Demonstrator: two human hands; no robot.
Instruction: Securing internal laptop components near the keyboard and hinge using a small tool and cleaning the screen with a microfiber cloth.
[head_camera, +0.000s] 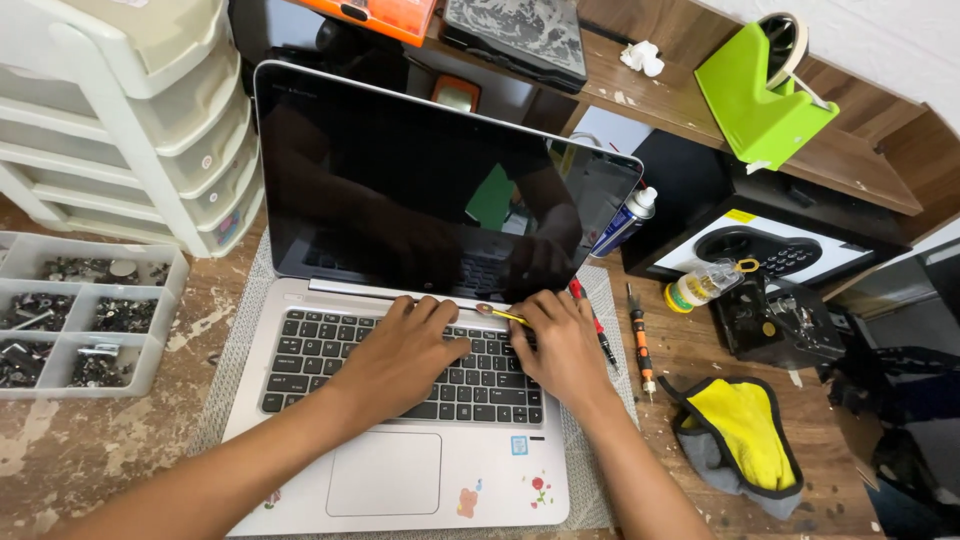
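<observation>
Our left forearm comes in from the lower left corner of the frame and runs up toward the centre, where our left hand lies palm down, its fingers stretched forward and slightly spread, the thumb angled out to the right. Our right forearm rises from the bottom edge, right of centre, and leans up and leftward to our right hand, which sits just beside the left one, knuckles up. Its fingers are curled in and pinched together at the tips, pointing toward the left hand.
</observation>
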